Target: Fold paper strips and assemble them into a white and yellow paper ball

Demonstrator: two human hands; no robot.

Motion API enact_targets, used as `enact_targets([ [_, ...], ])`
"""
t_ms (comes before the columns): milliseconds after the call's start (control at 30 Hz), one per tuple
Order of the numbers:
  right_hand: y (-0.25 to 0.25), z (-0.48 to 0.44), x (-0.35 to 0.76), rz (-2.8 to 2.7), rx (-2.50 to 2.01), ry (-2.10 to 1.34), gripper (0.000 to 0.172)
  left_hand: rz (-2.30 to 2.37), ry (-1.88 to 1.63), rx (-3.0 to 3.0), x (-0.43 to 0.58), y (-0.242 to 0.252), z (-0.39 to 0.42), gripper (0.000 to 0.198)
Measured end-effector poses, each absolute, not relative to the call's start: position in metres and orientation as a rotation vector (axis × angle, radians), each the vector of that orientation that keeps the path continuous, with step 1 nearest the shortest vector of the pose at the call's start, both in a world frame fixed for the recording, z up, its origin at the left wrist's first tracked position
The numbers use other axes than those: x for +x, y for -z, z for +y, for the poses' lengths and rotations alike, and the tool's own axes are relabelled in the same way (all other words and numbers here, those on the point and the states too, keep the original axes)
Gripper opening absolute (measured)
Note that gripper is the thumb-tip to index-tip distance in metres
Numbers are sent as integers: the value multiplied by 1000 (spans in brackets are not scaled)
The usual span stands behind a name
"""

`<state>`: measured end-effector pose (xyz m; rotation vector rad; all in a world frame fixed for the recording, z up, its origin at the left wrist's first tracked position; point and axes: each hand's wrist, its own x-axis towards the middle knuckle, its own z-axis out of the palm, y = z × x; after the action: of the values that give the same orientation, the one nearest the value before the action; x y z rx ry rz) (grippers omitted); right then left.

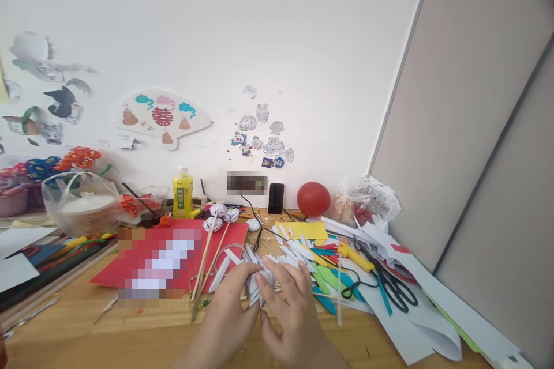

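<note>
Both my hands meet low in the middle of the view, over the wooden table (108, 328). My left hand (227, 308) and my right hand (289, 311) are closed in a pinch on a small folded white paper piece (255, 288) held between their fingertips. Just beyond the fingers lie several loose white paper strips (294, 251) and green and blue strips (331, 282). A red paper sheet (220, 242) with thin wooden sticks (205, 262) across it lies to the left of my hands.
Black scissors (396, 288), a yellow glue gun (355, 256) and large white sheets (415, 323) lie to the right. Against the wall stand a yellow bottle (182, 191), a black phone (276, 198), a red balloon (313, 199) and a plastic bag (82, 202).
</note>
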<state>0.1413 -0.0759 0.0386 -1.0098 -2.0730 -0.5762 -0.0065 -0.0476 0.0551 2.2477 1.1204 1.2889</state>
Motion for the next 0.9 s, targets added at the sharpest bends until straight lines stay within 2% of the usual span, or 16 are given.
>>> enact_targets([
  [367, -37, -80, 137, -2005, -1031, 576, 65, 1051, -1366, 2018, -5, -52, -45, 31],
  [567, -43, -85, 137, -1870, -1073, 454, 55, 995, -1392, 1912, -6, -48, -41, 32],
  [733, -48, -82, 141, -1782, -1017, 206, 47, 816, -1422, 1665, -2, -47, -35, 35],
  [900, -50, -67, 147, -1589, -1040, -158, 24, 727, -1213, 1523, 3, -54, -37, 28],
])
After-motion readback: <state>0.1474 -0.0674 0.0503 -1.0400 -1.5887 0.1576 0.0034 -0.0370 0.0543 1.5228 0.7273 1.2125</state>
